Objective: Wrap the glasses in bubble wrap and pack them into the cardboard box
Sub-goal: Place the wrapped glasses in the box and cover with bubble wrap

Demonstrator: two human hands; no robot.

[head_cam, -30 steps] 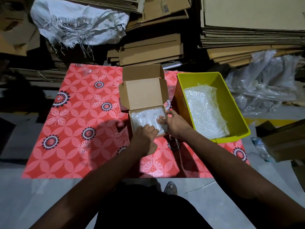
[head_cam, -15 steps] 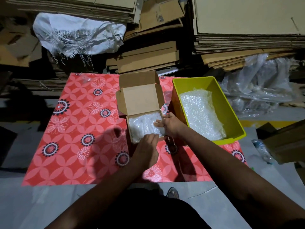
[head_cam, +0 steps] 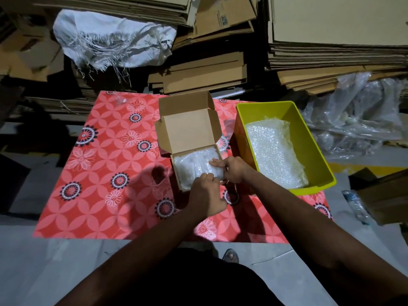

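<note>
A small cardboard box (head_cam: 187, 129) is seen open on a bench covered by a red flowered cloth (head_cam: 106, 164), its lid tilted back away from the person. Inside it, bubble-wrapped bundles (head_cam: 189, 167) are packed side by side; the glasses themselves cannot be made out through the wrap. The right hand (head_cam: 234, 171) is placed at the box's near right corner, with its fingers pressed together on the edge of the wrap there. The left hand (head_cam: 205, 195) is held at the box's near edge, curled, its grip hidden from view, so whether anything is pinched cannot be told. Just right of the box, a yellow bin (head_cam: 318, 146) is set, with loose bubble wrap (head_cam: 273, 151) lying in it.
</note>
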